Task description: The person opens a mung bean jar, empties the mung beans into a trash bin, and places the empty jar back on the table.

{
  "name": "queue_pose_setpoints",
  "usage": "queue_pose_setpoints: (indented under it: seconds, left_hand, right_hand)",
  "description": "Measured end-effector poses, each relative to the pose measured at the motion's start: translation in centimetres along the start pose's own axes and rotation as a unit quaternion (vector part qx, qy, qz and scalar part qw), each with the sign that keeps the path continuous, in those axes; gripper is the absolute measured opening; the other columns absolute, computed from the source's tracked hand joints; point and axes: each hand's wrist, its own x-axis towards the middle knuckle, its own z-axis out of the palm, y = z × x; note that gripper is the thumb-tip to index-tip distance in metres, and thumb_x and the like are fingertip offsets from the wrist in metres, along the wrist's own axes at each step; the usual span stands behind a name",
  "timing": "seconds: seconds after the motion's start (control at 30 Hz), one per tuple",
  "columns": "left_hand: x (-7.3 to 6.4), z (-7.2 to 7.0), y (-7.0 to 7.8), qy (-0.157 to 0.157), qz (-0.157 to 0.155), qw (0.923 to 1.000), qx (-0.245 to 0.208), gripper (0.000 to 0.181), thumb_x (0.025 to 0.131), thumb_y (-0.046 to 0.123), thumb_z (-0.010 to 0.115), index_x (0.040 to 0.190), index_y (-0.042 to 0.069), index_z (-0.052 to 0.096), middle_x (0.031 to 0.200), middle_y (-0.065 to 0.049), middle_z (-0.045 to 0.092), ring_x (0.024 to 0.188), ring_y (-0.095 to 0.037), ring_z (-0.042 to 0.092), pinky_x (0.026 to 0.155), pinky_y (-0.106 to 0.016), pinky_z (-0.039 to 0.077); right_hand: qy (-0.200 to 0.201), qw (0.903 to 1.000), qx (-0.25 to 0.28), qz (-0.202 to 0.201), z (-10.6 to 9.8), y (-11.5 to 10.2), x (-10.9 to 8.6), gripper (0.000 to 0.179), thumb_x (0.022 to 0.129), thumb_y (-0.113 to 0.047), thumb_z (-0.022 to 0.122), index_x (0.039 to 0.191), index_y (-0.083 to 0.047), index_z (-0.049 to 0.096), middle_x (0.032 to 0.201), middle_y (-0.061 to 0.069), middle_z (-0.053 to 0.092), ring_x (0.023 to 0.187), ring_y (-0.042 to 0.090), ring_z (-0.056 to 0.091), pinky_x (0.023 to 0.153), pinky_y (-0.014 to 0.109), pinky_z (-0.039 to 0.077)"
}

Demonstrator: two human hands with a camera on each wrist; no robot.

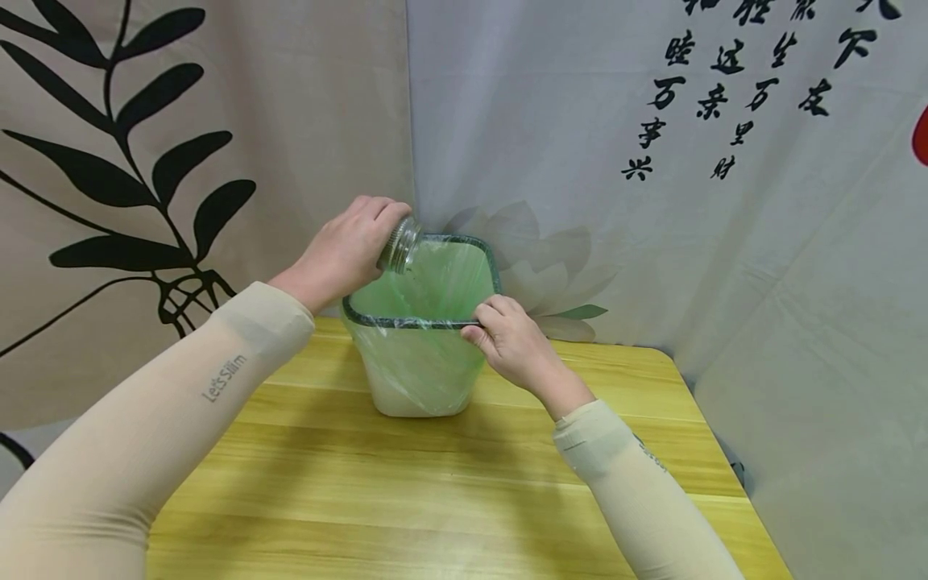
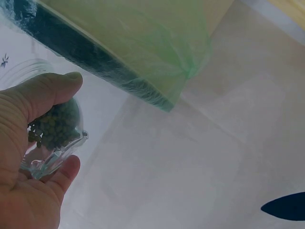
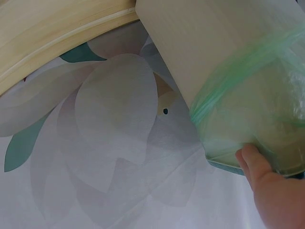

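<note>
My left hand (image 1: 348,251) grips a clear jar (image 1: 402,245), tilted with its mouth toward the inside of a bin. Small dark green beans (image 2: 56,125) show inside the jar in the left wrist view, gathered between thumb and fingers. Beneath the jar, the pale bin (image 1: 416,395) stands upright on the table. A thin green plastic bag (image 1: 453,278) lines it and folds over the dark rim (image 1: 406,324). At the rim's near right corner, my right hand (image 1: 516,345) holds on, thumb outside. The bin's bottom inside is hidden.
The yellow wood-grain table (image 1: 435,491) ends just behind the bin. Pale cloth (image 1: 319,105) hangs behind, printed with black leaves on the left, with dark lettering and a lotus (image 1: 547,250) on the right.
</note>
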Motion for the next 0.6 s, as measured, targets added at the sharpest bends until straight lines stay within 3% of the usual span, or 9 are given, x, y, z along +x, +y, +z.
queue_pose_setpoints:
  seconds: [0.6]
  left_hand:
    - [-0.11,0.04,-0.04,-0.005,0.009,0.9999,0.013,0.078,0.080,-0.015,0.081,0.148,0.005,0.048,0.151,-0.019,0.055,0.144,-0.040,0.049,0.120,-0.057,0.047]
  right_hand:
    - [0.004,1.0000,0.004,0.002,0.19,0.10,0.03,0.052,0.102,-0.058,0.035,0.093,-0.011,0.057,0.106,0.007,0.062,0.104,0.030,0.059,0.098,0.045,0.051]
